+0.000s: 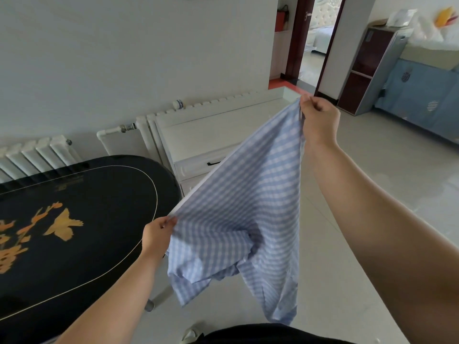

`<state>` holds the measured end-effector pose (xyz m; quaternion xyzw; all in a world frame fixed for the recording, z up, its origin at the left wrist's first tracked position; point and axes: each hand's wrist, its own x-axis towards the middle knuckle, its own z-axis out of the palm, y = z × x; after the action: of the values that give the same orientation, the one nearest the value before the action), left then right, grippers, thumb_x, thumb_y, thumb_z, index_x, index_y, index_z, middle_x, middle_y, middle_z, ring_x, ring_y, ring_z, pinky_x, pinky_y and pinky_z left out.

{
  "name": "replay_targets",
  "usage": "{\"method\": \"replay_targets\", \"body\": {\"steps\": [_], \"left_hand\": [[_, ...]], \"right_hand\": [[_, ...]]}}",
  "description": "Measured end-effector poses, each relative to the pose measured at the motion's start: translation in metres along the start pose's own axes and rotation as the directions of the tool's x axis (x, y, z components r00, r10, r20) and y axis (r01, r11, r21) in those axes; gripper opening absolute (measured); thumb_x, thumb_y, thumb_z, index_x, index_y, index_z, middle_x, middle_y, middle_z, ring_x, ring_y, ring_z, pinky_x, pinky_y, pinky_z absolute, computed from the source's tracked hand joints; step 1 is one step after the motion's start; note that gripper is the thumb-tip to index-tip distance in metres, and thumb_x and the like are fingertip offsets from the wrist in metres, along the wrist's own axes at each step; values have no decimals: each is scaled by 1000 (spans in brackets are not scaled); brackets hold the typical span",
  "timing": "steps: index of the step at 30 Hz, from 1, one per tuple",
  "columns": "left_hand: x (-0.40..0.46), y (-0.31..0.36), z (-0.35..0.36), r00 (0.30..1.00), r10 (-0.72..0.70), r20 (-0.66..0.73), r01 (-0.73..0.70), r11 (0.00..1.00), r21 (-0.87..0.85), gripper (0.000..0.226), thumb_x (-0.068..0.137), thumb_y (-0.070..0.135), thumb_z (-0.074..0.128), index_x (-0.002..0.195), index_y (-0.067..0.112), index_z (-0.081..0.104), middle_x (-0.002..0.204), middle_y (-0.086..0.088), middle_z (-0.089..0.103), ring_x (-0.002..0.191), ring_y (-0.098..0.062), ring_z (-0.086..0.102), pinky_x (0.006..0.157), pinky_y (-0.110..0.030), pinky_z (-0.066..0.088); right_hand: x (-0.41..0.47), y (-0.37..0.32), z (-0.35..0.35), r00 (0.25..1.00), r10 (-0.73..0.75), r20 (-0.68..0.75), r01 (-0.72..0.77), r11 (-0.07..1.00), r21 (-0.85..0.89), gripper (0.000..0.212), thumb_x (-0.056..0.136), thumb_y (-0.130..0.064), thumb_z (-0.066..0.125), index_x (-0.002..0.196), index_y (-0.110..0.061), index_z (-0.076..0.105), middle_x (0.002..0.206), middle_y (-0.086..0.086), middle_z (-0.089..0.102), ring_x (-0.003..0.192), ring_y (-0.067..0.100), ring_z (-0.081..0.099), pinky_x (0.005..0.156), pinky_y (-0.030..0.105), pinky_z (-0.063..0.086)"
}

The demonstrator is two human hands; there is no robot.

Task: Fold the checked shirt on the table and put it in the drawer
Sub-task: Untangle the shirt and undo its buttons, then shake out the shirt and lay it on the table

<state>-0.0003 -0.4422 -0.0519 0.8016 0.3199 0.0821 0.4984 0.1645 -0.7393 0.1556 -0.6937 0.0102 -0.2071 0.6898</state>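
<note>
Checked shirt [238,214], blue-and-white, held in air beside black table [99,194], not touching tabletop. Left hand [157,234] pinches one fabric edge low, near table's rounded end. Right hand [319,117] clenched on opposite edge, raised higher and farther out. Cloth stretched taut along top edge between both hands; rest hangs in loose folds toward floor [372,194]. White drawer unit [198,145] stands behind shirt, against wall; visible drawer front [196,166] with dark handle closed.
</note>
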Motion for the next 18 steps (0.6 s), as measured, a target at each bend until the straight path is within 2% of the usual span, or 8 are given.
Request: {"method": "replay_targets", "body": {"steps": [2,5,7,11,13,15,17,18], "left_hand": [[-3,10,6,996,-19,-86,10,995,-104,19,95,27,55,90,15,69,69,-7,56,62,-23,48,58,-33,41],[7,37,1,956,96,-277,-118,991,-62,21,96,21,49,101,14,69,88,-4,65,85,-25,60,76,-41,51],[20,70,-9,890,262,-374,-252,965,77,24,93,13,46,101,8,68,98,-10,66,96,-32,58,83,-44,48],[34,169,-32,688,574,-444,-558,810,183,24,90,6,44,99,2,67,99,-15,65,97,-33,56,80,-35,40],[38,211,-41,548,728,-412,-682,674,284,22,91,8,46,98,0,65,100,-18,64,96,-35,55,80,-37,40],[43,237,-46,442,848,-291,-722,530,445,21,91,10,48,100,-1,64,101,-20,63,93,-38,57,77,-42,42],[51,243,-49,412,905,-104,-715,392,579,19,92,11,51,104,0,62,105,-22,62,89,-43,59,71,-46,44],[56,239,-51,416,909,-2,-713,328,619,19,93,12,52,106,0,61,106,-22,60,85,-45,60,68,-47,46]], "right_hand": [[5,0,-3,1000,-9,-24,9,1000,3,46,93,-17,58,51,-18,39,40,-14,33,43,2,29,51,15,30],[19,9,-19,995,9,-98,-8,1000,10,33,93,-19,59,62,-7,57,55,-8,45,53,4,40,56,18,39],[29,15,-37,982,68,-175,-66,998,15,29,94,-22,58,69,-7,61,62,-6,49,57,4,44,58,15,42],[38,37,-73,921,223,-320,-212,975,70,31,95,-30,58,65,-21,56,63,-7,50,60,6,46,50,12,40],[31,50,-86,878,350,-325,-331,937,116,22,95,-34,57,81,-18,63,72,-5,58,72,12,56,59,16,45],[25,64,-96,840,453,-298,-437,891,123,31,97,-36,53,111,-12,65,100,5,67,97,24,64,69,25,46],[23,67,-103,818,510,-264,-482,860,169,41,100,-33,46,129,-6,55,129,12,60,116,29,58,67,21,43],[24,65,-105,807,535,-249,-503,844,183,40,100,-33,46,130,-7,54,132,10,59,114,27,59,65,19,45]]}}
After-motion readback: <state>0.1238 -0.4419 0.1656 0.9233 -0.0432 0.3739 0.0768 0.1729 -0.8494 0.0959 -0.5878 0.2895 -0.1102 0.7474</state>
